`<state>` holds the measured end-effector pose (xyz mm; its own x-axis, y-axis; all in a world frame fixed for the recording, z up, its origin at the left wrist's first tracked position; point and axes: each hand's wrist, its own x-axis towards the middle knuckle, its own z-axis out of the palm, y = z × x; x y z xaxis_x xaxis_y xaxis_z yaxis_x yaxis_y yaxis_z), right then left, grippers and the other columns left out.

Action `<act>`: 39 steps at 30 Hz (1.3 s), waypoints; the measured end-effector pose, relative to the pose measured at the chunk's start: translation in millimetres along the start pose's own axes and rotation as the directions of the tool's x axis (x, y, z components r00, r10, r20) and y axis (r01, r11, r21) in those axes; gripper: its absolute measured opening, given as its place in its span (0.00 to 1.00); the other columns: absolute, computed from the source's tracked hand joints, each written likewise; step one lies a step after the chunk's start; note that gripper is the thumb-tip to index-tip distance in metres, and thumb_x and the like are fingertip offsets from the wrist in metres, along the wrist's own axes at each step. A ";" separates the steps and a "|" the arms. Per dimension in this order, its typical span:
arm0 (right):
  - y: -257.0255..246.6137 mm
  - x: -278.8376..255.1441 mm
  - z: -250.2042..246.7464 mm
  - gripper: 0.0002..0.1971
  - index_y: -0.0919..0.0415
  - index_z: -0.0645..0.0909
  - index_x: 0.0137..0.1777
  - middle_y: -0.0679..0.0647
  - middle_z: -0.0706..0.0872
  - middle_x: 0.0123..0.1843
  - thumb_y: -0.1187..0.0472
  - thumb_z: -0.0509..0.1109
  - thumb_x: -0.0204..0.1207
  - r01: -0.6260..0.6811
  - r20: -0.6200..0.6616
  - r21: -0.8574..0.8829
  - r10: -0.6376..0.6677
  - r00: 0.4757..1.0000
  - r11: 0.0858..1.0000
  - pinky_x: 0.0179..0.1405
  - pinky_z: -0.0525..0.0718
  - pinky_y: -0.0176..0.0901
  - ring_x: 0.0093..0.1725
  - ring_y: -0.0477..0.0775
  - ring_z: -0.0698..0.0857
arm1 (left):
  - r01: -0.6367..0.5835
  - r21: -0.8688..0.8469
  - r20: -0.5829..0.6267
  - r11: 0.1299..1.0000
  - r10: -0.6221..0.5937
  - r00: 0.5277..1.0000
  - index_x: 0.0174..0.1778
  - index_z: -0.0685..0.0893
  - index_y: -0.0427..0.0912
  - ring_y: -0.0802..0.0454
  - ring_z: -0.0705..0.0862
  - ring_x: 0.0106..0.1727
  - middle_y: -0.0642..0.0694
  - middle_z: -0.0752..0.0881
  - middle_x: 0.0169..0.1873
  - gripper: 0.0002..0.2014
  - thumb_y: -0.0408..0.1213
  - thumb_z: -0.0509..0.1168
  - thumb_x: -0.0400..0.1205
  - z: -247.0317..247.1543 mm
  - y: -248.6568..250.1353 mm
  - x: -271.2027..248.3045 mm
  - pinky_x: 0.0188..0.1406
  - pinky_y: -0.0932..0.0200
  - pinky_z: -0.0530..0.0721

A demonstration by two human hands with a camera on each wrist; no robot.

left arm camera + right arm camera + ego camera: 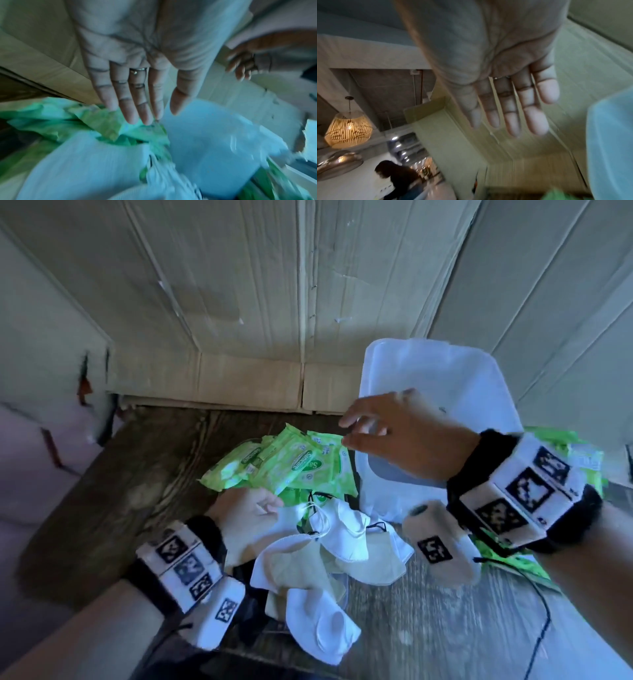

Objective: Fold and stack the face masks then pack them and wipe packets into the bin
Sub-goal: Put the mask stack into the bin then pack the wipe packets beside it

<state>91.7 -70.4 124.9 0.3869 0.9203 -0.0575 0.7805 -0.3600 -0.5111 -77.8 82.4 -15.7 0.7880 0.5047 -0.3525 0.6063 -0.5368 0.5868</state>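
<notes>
- Head view: your left hand (245,515) lies flat, fingers straight, on the near face masks (329,546), gripping nothing.
- Your right hand (397,433) hovers spread and empty over the bin (445,378), far right.
- Green wipe packets (291,463) lie piled just left of the bin, beyond the masks.

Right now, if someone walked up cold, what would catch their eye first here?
Probably the bright green wipe packets heaped mid-table, just left of the translucent bin. In front of them lies a loose pile of white face masks, unfolded, with the left hand at its edge and the right hand open above the bin.
</notes>
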 end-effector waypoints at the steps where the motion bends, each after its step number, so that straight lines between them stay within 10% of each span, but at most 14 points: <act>1: -2.5 -7.4 15.1 0.12 0.55 0.83 0.57 0.51 0.89 0.48 0.53 0.69 0.76 0.020 0.058 -0.012 -0.020 0.998 1.000 0.38 0.75 0.31 0.38 0.45 0.79 | -0.002 0.063 0.008 0.998 0.001 1.000 0.53 0.86 0.43 0.56 0.82 0.46 0.52 0.84 0.44 0.09 0.36 0.68 0.77 5.4 12.3 -4.4 0.43 0.68 0.74; 6: 28.8 -26.8 112.6 0.16 0.57 0.78 0.63 0.55 0.84 0.58 0.57 0.69 0.76 0.004 0.426 -0.198 0.082 0.901 0.980 0.53 0.77 0.39 0.54 0.53 0.82 | 0.063 0.320 0.199 0.945 -0.133 0.971 0.58 0.79 0.49 0.51 0.80 0.56 0.50 0.81 0.56 0.22 0.54 0.71 0.72 48.2 -7.1 0.9 0.56 0.60 0.78; 11: 65.5 -34.7 173.2 0.26 0.61 0.66 0.70 0.61 0.70 0.69 0.56 0.70 0.76 -0.121 0.421 -0.265 0.227 0.878 0.957 0.58 0.73 0.45 0.62 0.59 0.77 | 0.021 0.393 0.171 0.919 -0.096 0.981 0.68 0.73 0.50 0.49 0.78 0.63 0.51 0.80 0.62 0.32 0.56 0.72 0.70 67.6 -16.7 2.3 0.63 0.56 0.76; 17: 80.9 -35.9 200.1 0.26 0.62 0.65 0.70 0.62 0.72 0.67 0.52 0.68 0.77 -0.164 0.302 -0.221 0.227 0.926 0.961 0.47 0.68 0.40 0.60 0.58 0.78 | -0.054 0.269 0.162 0.962 0.010 0.987 0.35 0.78 0.48 0.50 0.80 0.43 0.51 0.81 0.38 0.12 0.45 0.76 0.70 79.2 -18.5 5.2 0.39 0.61 0.74; 24: 90.5 -33.9 196.7 0.10 0.63 0.81 0.52 0.62 0.84 0.52 0.65 0.59 0.79 -0.180 0.136 -0.279 0.225 0.965 0.943 0.39 0.75 0.39 0.48 0.60 0.82 | -0.153 -0.150 0.047 0.977 0.161 0.986 0.29 0.71 0.46 0.66 0.71 0.22 0.56 0.74 0.16 0.17 0.29 0.74 0.72 62.8 -4.1 4.2 0.29 0.69 0.65; 27: 95.4 -43.4 186.4 0.10 0.63 0.81 0.38 0.64 0.85 0.43 0.62 0.61 0.77 -0.238 -0.044 -0.136 0.234 0.971 0.962 0.35 0.77 0.41 0.41 0.61 0.82 | -0.221 -0.297 -0.127 0.929 0.191 0.973 0.47 0.74 0.47 0.61 0.78 0.35 0.55 0.79 0.34 0.17 0.29 0.75 0.71 57.8 2.9 5.0 0.34 0.70 0.72; 30: 99.8 -60.3 172.1 0.09 0.66 0.83 0.40 0.63 0.87 0.40 0.60 0.66 0.76 -0.256 -0.261 0.017 0.251 0.932 0.967 0.40 0.77 0.45 0.43 0.61 0.82 | -0.357 -0.262 -0.313 0.897 0.271 0.910 0.48 0.74 0.62 0.53 0.78 0.36 0.51 0.80 0.43 0.20 0.32 0.73 0.74 63.7 5.4 8.4 0.34 0.62 0.69; 35: 90.2 -96.5 156.6 0.20 0.57 0.63 0.24 0.54 0.71 0.24 0.62 0.68 0.75 -0.196 -0.485 0.014 0.178 0.856 0.981 0.32 0.61 0.44 0.31 0.60 0.70 | -0.482 -0.337 -0.247 0.809 0.418 0.874 0.37 0.86 0.53 0.71 0.84 0.39 0.62 0.88 0.38 0.18 0.23 0.62 0.80 92.6 10.5 -6.4 0.46 0.71 0.77; 39: 75.7 -122.3 162.5 0.17 0.61 0.67 0.27 0.45 0.65 0.21 0.64 0.70 0.74 -0.058 -0.696 0.023 0.057 0.716 0.998 0.28 0.68 0.27 0.22 0.46 0.66 | -0.444 -0.562 -0.248 0.698 0.369 0.896 0.32 0.91 0.49 0.48 0.85 0.52 0.47 0.91 0.44 0.20 0.32 0.58 0.83 109.9 9.2 -26.3 0.53 0.55 0.78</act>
<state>23.7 -185.4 -46.1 0.6634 0.5318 0.5264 0.7454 -0.4088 -0.5265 -81.3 -10.1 -81.2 0.9031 0.4215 0.0819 0.0137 -0.2190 0.9756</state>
